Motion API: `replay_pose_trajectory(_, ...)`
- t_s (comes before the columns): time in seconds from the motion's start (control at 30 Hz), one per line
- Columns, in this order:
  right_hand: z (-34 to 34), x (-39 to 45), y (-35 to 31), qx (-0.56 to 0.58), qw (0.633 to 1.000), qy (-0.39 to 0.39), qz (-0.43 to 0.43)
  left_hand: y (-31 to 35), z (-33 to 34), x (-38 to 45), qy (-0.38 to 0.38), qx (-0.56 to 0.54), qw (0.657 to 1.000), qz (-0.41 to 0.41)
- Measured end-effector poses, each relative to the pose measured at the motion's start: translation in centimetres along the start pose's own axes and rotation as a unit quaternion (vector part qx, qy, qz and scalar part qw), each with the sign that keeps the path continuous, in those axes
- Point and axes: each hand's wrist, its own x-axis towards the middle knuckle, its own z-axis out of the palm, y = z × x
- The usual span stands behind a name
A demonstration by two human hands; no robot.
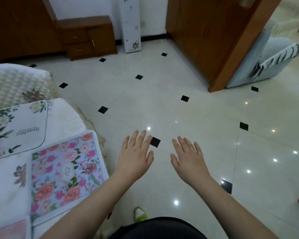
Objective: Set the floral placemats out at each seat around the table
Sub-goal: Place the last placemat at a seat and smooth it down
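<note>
A table under a white cloth (66, 114) fills the lower left. On it lies a blue placemat (64, 173) with pink and orange roses, close to the table's right edge. Behind it lies a white placemat (19, 128) with green leaves and the word "Beautiful". A pinkish mat (7, 229) shows at the bottom left corner, partly cut off. My left hand (136, 156) and my right hand (188, 157) hover palm down over the floor, right of the table, fingers spread, holding nothing.
A quilted seat cushion (16, 81) sits behind the table. Glossy white floor tiles (162, 94) with black squares spread ahead. A brown cabinet (88, 37), a floral white column (130, 23), a wooden door (231, 49) and a pale blue sofa (269, 56) stand beyond.
</note>
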Motion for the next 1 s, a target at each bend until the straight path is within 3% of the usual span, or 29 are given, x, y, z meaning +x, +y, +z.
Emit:
replay_pose_trajectory(0.53, 0.1, 14.6, -7.1, -0.022, 0.988, -0.028, -0.151, -9.4, -0.5, 4.4, -0.003, -0.036, 0.989, -0.144)
replay_pose_trajectory(1.0, -1.2, 32.0, -7.8, -0.016, 0.942, -0.057, -0.33, -10.3, -2.1, 13.4, 0.012, -0.003, 0.938, -0.345)
